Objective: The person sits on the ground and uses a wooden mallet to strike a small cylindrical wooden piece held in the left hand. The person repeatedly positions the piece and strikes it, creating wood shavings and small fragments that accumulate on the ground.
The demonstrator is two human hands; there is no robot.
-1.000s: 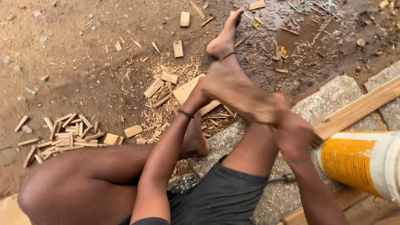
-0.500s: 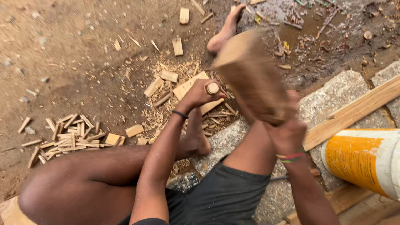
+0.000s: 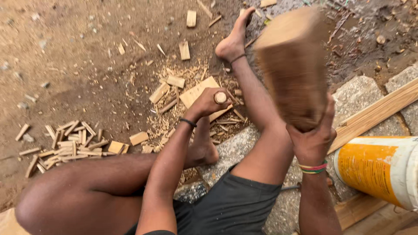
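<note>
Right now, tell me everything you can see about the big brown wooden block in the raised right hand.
The big brown wooden block is a thick, roughly rectangular chunk of wood, pale on its top face and darker brown on its side. It is blurred by motion, so fine grain cannot be made out. It is held in the air, tilted, gripped from below by the right hand. Nothing else touches it.

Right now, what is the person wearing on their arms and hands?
Both arms are bare, with no sleeves or gloves. The left hand has a thin black band at its wrist. The right hand has a stack of thin coloured thread bands, red, green and yellow, at its wrist.
</note>
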